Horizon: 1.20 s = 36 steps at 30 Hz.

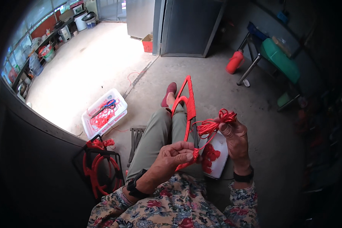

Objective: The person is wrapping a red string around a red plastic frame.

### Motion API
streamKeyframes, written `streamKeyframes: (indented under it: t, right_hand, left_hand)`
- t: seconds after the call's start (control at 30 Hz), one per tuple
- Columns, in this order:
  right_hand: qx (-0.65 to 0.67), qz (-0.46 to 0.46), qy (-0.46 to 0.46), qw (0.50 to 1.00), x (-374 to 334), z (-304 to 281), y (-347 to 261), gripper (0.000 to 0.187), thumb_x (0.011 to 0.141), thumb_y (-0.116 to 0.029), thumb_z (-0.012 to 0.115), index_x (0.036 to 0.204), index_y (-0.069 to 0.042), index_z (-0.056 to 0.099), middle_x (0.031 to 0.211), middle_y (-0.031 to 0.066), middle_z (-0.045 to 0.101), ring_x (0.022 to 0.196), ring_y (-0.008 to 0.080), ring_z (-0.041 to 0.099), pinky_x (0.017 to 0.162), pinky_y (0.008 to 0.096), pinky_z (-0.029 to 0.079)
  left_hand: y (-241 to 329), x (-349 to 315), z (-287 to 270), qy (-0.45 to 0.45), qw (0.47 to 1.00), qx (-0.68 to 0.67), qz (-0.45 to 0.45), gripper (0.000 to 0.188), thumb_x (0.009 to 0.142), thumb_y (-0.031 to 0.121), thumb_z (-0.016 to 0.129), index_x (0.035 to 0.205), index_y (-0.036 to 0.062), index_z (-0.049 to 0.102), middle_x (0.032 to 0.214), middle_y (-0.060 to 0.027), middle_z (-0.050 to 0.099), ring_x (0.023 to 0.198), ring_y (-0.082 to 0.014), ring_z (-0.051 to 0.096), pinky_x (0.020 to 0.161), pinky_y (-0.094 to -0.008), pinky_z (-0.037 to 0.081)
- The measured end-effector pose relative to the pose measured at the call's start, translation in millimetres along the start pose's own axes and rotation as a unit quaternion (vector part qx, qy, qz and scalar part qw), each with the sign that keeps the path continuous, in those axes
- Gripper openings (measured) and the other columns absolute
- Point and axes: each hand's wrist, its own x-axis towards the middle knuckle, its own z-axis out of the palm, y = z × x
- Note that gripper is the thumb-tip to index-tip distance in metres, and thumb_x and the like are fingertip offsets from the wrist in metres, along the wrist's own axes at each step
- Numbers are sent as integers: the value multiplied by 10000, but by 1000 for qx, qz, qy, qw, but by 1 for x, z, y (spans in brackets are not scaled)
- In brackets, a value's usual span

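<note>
Two grips at once: with the left hand (174,157), pinching the near end of a long, red-cord-wrapped triangular frame (191,108) over grey-green trousers (152,131); with the right hand (237,140), clutching a looped bundle of thin red cord (206,128) beside it. On the grey floor (142,100) to the left, a white rectangular plastic tray (120,115) with tangled red cord (100,120) and blue-handled scissors (110,103) inside.

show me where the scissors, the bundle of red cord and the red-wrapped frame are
scissors (105,108): head view, near where blades meet handles
bundle of red cord (207,127): head view, its loops
red-wrapped frame (192,109): head view, its wide wrapped part
</note>
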Motion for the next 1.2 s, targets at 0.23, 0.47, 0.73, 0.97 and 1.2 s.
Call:
streamKeyframes:
  t: [0.23, 0.47, 0.73, 0.97, 1.2]
  right_hand:
    - [303, 14, -150, 941, -7, 2, -80, 310, 998, -362, 413, 952, -61, 469, 597, -17, 388, 479, 102, 427, 568, 307, 474]
    - [-288, 79, -115, 948, -21, -12, -97, 301, 878, -168, 651, 1108, -5, 546, 659, 34, 558, 589, 175, 587, 642, 314, 512]
    - [-222, 135, -100, 960, -24, 11, -66, 154, 838, -121, 672, 895, 20, 647, 669, 33, 615, 612, 89, 569, 568, 261, 440]
    - [-203, -49, -271, 940, -28, 61, -58, 193, 758, -81, 678, 900, 10, 585, 688, 145, 599, 592, 257, 611, 554, 327, 447]
    - [-179, -76, -285, 939, -31, 68, -59, 291, 665, -24, 732, 920, 23, 597, 781, 165, 624, 745, 305, 650, 654, 362, 503]
  left_hand:
    - [-4, 1, 0, -41, 998, -48, -17, 290, 823, 126, 715, 1048, -6, 587, 907, -64, 640, 843, -141, 619, 788, -253, 486]
    - [0, -4, 11, -7, 1000, -29, 0, 300, 809, 91, 727, 1062, 8, 588, 878, -9, 626, 772, -72, 576, 715, -196, 462]
    - [1, -7, 19, 6, 999, -40, 17, 325, 809, 55, 720, 1091, 1, 568, 908, -21, 641, 793, -85, 606, 737, -203, 489]
    - [-15, -1, 9, 15, 991, 37, 129, 337, 819, 82, 715, 1087, -5, 531, 931, -32, 620, 852, -75, 588, 780, -220, 488]
    - [-9, -9, 5, 25, 991, 79, 107, 283, 837, 87, 700, 1060, -7, 555, 950, -37, 616, 870, -77, 586, 798, -228, 477]
